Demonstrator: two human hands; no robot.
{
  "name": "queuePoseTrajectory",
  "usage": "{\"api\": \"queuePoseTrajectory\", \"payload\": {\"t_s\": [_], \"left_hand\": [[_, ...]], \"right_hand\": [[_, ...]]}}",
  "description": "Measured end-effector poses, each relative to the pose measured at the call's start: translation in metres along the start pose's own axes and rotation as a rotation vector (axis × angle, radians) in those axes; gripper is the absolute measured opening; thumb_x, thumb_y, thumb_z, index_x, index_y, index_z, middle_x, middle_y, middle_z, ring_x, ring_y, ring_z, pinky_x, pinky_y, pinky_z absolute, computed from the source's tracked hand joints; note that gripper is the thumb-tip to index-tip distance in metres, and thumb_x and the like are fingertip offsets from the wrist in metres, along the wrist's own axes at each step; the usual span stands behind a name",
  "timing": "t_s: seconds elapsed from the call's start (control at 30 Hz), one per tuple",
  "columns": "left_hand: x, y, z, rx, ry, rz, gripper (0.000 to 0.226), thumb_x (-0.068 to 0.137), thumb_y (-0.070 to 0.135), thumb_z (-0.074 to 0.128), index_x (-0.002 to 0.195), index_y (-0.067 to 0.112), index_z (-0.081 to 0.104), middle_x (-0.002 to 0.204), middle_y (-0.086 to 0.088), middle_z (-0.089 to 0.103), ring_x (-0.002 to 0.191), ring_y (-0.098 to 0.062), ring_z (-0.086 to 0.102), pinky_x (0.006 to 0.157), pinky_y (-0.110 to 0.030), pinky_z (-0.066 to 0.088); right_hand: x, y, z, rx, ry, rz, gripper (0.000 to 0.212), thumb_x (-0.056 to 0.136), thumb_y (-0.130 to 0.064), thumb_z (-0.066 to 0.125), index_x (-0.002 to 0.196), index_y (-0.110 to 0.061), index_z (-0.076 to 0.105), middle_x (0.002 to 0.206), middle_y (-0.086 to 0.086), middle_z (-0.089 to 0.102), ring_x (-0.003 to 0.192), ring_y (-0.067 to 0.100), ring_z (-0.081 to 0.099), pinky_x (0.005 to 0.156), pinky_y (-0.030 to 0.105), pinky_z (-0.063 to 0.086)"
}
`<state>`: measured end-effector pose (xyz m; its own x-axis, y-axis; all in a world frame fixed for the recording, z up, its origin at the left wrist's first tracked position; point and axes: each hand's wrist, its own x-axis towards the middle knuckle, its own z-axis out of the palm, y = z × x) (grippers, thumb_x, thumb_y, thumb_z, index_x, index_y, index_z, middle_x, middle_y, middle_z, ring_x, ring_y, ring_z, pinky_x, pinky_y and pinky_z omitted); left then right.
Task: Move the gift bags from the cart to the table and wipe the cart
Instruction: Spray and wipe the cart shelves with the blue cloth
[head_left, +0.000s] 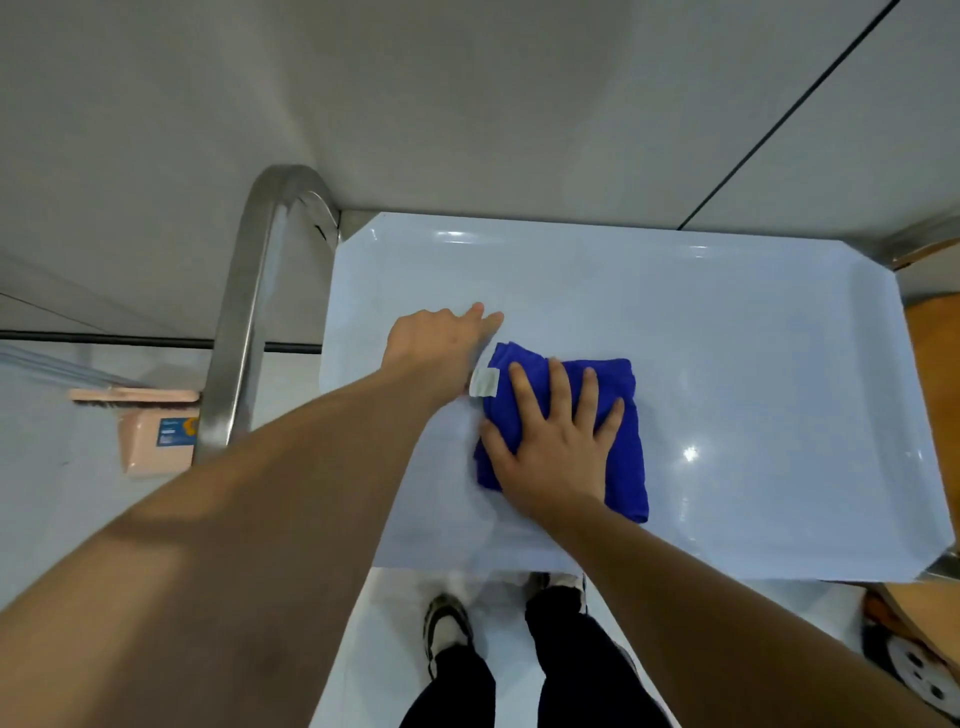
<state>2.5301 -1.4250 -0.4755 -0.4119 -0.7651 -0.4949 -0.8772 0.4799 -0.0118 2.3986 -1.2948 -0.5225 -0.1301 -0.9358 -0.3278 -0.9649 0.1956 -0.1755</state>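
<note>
Two hands of mine are on the cart's (727, 322) pale blue top shelf, seen from above, with my shoes on the white floor below its near edge. No gift bags show on the shelf; a pink bag (156, 431) stands on the floor to the left of the cart, beyond its steel handle (244, 322). Whether that is one of the gift bags, I cannot tell.

My right hand (556, 441) lies flat on a folded blue cloth (623, 467) near the middle of the cart, fingers spread apart and straight, pressing down. My left hand (436, 338) rests just left of the cloth, fingers extended and close together, touching the shelf beside the cloth's white tag (484, 383).

I judge this to be the wiping step. To do it well, I should keep the palm flat so the cloth stays folded, sweep in overlapping passes out to the raised rim and corners, and use the left hand to steady the cart against rolling.
</note>
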Motion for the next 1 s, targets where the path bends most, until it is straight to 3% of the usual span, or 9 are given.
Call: {"api": "queuePoseTrajectory", "payload": {"t_s": [0.07,0.1,0.17,0.23,0.33,0.53,0.77,0.9,1.0], "left_hand": [[-0.003,-0.002,0.009,-0.169,0.088,-0.084,0.056,0.086,0.032,0.073,0.130,0.027,0.038,0.137,-0.001,0.049,0.095,-0.024,0.056,0.073,-0.039,0.054],[-0.005,-0.003,0.012,-0.241,0.092,-0.155,0.063,0.082,0.032,0.079,0.131,0.025,0.040,0.145,-0.004,0.042,0.108,-0.027,0.055,0.076,-0.040,0.054],[-0.006,-0.007,0.016,-0.331,0.063,-0.320,0.098,0.070,0.042,0.090,0.147,0.023,0.032,0.164,-0.008,0.014,0.145,-0.034,0.026,0.096,-0.046,0.051],[-0.007,-0.011,0.015,-0.357,0.044,-0.440,0.123,0.063,0.054,0.091,0.156,0.022,0.018,0.167,-0.010,-0.002,0.153,-0.035,0.002,0.116,-0.053,0.032],[-0.007,-0.014,0.012,-0.420,-0.023,-0.604,0.136,0.061,0.061,0.088,0.159,0.022,0.002,0.167,-0.014,-0.009,0.153,-0.040,-0.009,0.122,-0.060,0.012],[0.000,-0.018,0.014,-0.502,-0.097,-0.662,0.140,0.061,0.059,0.089,0.160,0.021,-0.003,0.167,-0.016,-0.011,0.152,-0.043,-0.014,0.121,-0.064,0.006],[-0.007,-0.020,0.025,-0.631,0.050,-0.691,0.134,0.055,0.055,0.093,0.158,0.022,0.013,0.169,-0.006,-0.001,0.155,-0.033,-0.008,0.124,-0.057,0.002],[-0.010,-0.019,0.034,-0.752,0.170,-0.747,0.150,0.048,0.053,0.097,0.161,0.018,0.004,0.169,-0.003,0.004,0.156,-0.026,-0.005,0.124,-0.048,-0.004],[-0.015,-0.018,0.042,-0.849,0.235,-0.819,0.160,0.045,0.054,0.098,0.161,0.020,-0.007,0.169,-0.003,-0.003,0.156,-0.024,-0.008,0.124,-0.040,-0.003]], "right_hand": [[0.024,-0.003,-0.006,-0.013,0.014,-0.010,0.074,0.093,-0.076,0.016,0.156,-0.045,-0.007,0.169,0.002,-0.003,0.153,0.038,-0.013,0.117,0.068,-0.009],[0.035,-0.004,-0.010,-0.023,0.018,-0.023,0.074,0.093,-0.076,0.016,0.156,-0.044,-0.007,0.169,0.002,-0.003,0.153,0.038,-0.012,0.117,0.068,-0.008],[0.063,-0.006,-0.018,-0.039,0.028,-0.050,0.075,0.094,-0.076,0.016,0.157,-0.043,-0.006,0.169,0.003,-0.002,0.153,0.038,-0.011,0.117,0.068,-0.007],[0.095,-0.010,-0.028,-0.062,0.034,-0.093,0.076,0.094,-0.077,0.015,0.158,-0.042,-0.005,0.169,0.004,-0.001,0.153,0.038,-0.009,0.118,0.067,-0.007],[0.135,-0.018,-0.037,-0.105,0.072,-0.192,0.075,0.095,-0.076,0.013,0.159,-0.040,0.000,0.169,0.004,0.003,0.154,0.037,-0.007,0.118,0.068,-0.001],[0.169,-0.034,-0.041,-0.179,0.088,-0.377,0.076,0.095,-0.077,0.013,0.160,-0.037,0.006,0.169,0.004,0.006,0.154,0.040,-0.004,0.118,0.069,0.003],[0.173,-0.075,-0.038,-0.203,0.062,-0.498,0.075,0.096,-0.074,0.009,0.159,-0.034,0.003,0.169,0.007,0.003,0.153,0.044,-0.007,0.115,0.071,0.000],[0.175,-0.113,-0.032,-0.223,0.041,-0.563,0.072,0.098,-0.070,0.010,0.159,-0.034,-0.002,0.169,0.008,-0.003,0.152,0.046,-0.007,0.115,0.074,0.004],[0.176,-0.135,-0.029,-0.213,0.060,-0.583,0.074,0.097,-0.072,0.012,0.160,-0.034,0.004,0.168,0.011,0.007,0.151,0.048,0.003,0.112,0.075,0.008]]}}
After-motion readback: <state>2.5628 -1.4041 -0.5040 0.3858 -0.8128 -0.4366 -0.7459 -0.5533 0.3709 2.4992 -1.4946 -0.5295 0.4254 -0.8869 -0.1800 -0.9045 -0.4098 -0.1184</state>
